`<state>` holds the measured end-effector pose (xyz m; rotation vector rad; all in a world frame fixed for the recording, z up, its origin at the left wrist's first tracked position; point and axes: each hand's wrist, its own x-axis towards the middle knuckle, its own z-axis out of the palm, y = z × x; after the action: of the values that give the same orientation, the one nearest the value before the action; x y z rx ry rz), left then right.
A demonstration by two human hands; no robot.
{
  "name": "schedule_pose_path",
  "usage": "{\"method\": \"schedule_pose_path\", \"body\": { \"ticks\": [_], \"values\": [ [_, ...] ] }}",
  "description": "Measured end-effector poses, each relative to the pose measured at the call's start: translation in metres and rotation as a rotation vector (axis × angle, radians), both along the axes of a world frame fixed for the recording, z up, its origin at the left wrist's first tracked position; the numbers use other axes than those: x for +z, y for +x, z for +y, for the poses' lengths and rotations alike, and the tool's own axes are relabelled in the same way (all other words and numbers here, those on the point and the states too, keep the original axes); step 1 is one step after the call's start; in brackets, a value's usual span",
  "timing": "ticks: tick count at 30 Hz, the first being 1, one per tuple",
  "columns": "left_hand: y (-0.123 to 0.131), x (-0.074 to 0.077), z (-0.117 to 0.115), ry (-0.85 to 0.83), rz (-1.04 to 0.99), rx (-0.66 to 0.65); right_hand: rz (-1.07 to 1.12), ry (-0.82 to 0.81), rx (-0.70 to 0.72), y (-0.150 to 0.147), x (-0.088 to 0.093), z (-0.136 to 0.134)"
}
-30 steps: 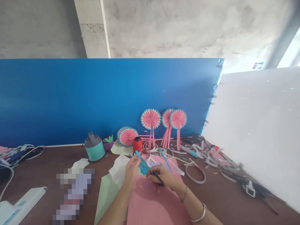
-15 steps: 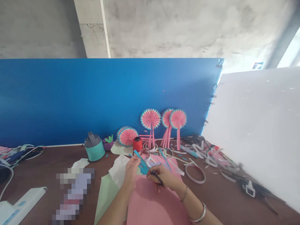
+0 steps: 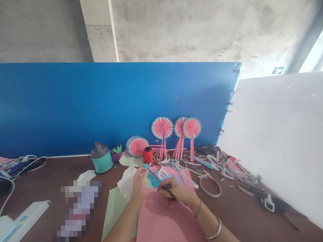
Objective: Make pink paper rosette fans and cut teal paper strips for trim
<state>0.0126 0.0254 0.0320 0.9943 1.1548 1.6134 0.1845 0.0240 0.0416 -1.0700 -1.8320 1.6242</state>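
Note:
My left hand (image 3: 139, 177) is closed, pinching a piece of blue paper (image 3: 145, 166) between thumb and fingers. My right hand (image 3: 174, 189) grips scissors with black handles (image 3: 172, 195); their blades point up and left beside the blue paper. Whether the blades are parted is too small to tell. Beneath both hands lies a large pink paper sheet (image 3: 164, 218). More blue paper scraps (image 3: 155, 182) lie just beyond the pink sheet's far edge, partly covered by the scissors.
Round pleated pink fans (image 3: 162, 127) lean against the blue partition (image 3: 101, 101). A red thread spool (image 3: 148, 155), a teal pot (image 3: 102, 161) and a purple cup (image 3: 116, 156) stand behind. Paper rings (image 3: 210, 187) and strips litter the right; a white power strip (image 3: 30, 218) lies left.
The blue paper at my left fingertips has dropped lower and tilted, and its upright end no longer sticks up. My left hand has shifted slightly left; the right hand has barely moved.

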Motion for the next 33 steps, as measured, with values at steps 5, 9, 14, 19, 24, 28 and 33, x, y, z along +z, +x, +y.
{"method": "schedule_pose_path", "body": {
  "ticks": [5,9,14,19,24,28,33],
  "values": [
    [0.0002,0.0009,-0.0008,0.013,0.046,0.017,0.011,-0.001,-0.009,0.0007,-0.0023,0.0006],
    [0.0029,0.0035,-0.0040,0.002,0.061,0.022,0.024,-0.006,-0.014,0.0002,-0.0004,0.0003],
    [0.0050,0.0055,-0.0069,-0.017,0.070,0.006,0.016,-0.005,-0.017,-0.0010,0.0013,-0.0010],
    [0.0055,0.0066,-0.0073,-0.027,0.075,-0.007,0.024,-0.005,-0.022,-0.0007,-0.0014,-0.0009],
    [0.0051,0.0077,-0.0068,-0.031,0.075,-0.012,0.028,0.003,-0.020,-0.0002,-0.0039,0.0002],
    [0.0047,0.0075,-0.0063,-0.028,0.072,-0.008,0.028,0.013,-0.015,-0.0002,-0.0043,0.0006],
    [0.0047,0.0063,-0.0060,-0.025,0.065,0.006,0.000,0.037,-0.006,0.0002,-0.0016,0.0004]
  ]
}}
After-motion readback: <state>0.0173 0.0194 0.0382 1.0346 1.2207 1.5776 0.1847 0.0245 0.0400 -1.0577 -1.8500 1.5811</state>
